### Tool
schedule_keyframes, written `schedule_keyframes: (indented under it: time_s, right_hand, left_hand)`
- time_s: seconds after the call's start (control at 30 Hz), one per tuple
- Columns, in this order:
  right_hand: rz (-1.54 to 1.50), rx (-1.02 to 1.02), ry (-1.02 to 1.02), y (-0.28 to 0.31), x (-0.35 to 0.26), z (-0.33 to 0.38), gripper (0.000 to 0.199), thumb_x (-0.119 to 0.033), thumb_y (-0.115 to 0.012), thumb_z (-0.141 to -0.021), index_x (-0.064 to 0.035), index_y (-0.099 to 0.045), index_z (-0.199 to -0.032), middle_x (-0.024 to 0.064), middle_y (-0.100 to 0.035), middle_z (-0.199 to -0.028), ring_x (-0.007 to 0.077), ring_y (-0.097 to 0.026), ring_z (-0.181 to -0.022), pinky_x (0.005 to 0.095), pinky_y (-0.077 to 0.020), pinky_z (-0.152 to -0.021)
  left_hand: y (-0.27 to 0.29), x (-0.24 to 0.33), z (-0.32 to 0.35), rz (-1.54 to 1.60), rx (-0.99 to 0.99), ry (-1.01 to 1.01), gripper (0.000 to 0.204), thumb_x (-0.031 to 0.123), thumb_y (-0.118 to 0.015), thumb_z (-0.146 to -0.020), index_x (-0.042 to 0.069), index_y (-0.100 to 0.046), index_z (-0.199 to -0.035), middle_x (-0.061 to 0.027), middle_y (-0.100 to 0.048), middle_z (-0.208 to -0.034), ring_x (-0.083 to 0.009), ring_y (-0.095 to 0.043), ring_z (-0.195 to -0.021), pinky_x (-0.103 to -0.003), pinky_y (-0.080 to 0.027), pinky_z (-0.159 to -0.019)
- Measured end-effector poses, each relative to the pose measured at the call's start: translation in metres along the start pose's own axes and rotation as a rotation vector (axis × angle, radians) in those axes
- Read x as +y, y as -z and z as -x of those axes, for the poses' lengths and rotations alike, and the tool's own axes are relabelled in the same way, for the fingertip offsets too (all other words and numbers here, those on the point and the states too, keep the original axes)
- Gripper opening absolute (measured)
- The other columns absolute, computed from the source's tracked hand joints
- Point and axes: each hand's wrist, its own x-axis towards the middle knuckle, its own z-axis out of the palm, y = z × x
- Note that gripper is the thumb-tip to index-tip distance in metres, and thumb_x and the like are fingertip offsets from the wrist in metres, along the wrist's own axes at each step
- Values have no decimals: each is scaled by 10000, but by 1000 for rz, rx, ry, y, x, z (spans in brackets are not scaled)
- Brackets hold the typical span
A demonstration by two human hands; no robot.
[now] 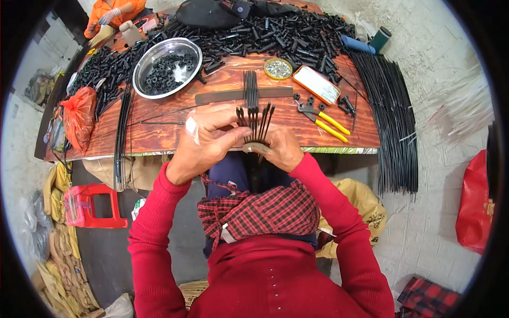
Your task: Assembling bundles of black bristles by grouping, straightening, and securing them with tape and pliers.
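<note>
Above the table's near edge, my two hands come together at a fanned group of thin black rods (255,124), which look like umbrella ribs. My left hand (209,139), with a white patch on its back, is closed in a pinch at the left side of the rods. Wrapped round their lower ends is my right hand (283,146), its thumb against them. A small curved tan piece (256,147) shows at the base of the rods, touching the right fingers. Just beyond, more black rods (251,87) lie across a flat dark bar (214,97).
A steel bowl (142,87) holds small black parts. Yellow-handled pliers (333,127), a round yellow tin (278,68) and an orange-rimmed tray (316,85) lie to the right. Black tubes (254,37) heap behind; long rods (392,122) overhang the right edge. A person (114,13) works far left.
</note>
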Motion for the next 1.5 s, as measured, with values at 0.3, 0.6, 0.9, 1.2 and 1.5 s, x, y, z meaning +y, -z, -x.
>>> schedule_keyframes:
  time_s: [0.3, 0.6, 0.9, 1.2, 1.5]
  right_hand:
    - [42, -75, -76, 9, -5, -8, 222, -223, -760, -806, -50, -672, -914, 150, -662, -858, 364, -657, -826, 442, -502, -694]
    - [76, -54, 59, 9, -5, -8, 334, -336, -711, -855, -28, -597, -802, 139, -591, -770, 377, -616, -769, 488, -465, -644]
    - [-4, -36, 52, 10, -8, -9, 263, -287, -705, -850, -41, -614, -829, 140, -595, -785, 378, -617, -789, 492, -470, -663]
    - [32, -88, 35, 3, 5, -8, 347, -322, -726, -830, -18, -568, -772, 166, -592, -762, 404, -617, -786, 502, -466, -662]
    - [81, -53, -18, 11, -15, -9, 289, -289, -766, -791, -35, -659, -876, 142, -628, -835, 381, -635, -842, 487, -483, -700]
  left_hand:
    - [3, 6, -18, -8, -19, 65, 232, -7, -723, -853, -36, -737, -1083, -92, -749, -987, -130, -698, -870, -271, -563, -787]
    - [7, 10, -19, -146, -60, 29, 287, -35, -713, -828, -35, -728, -1114, -137, -745, -1067, -180, -706, -964, -301, -562, -844]
    - [2, 12, -20, -106, 7, 12, 207, -36, -723, -828, -45, -748, -1034, -119, -753, -950, -164, -714, -853, -292, -569, -788]
    - [2, 15, -16, -66, 45, 49, 181, 37, -751, -829, -14, -766, -1002, -126, -754, -908, -154, -706, -802, -282, -553, -713]
    - [-5, 15, -13, -94, 54, 45, 164, 8, -752, -824, -15, -769, -985, -115, -757, -921, -153, -704, -803, -284, -550, -722]
